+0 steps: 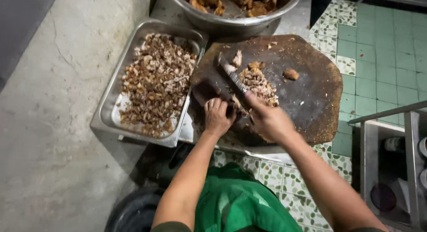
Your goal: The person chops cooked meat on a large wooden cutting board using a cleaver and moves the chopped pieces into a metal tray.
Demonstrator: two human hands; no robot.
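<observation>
Your right hand (pixel 269 120) grips a cleaver (pixel 232 75); your left hand (pixel 217 116) rests curled, empty, on the round chopping block (pixel 311 94).
Chopped meat (pixel 258 83) sits mid-block with one whole chunk (pixel 291 74) uncut; the steel tray (pixel 106 111) holds much mince, the metal basin (pixel 231 19) more unchopped pieces.

Bowl (pixel 231 16) cropped — knife handle (pixel 251 116) hidden.
</observation>
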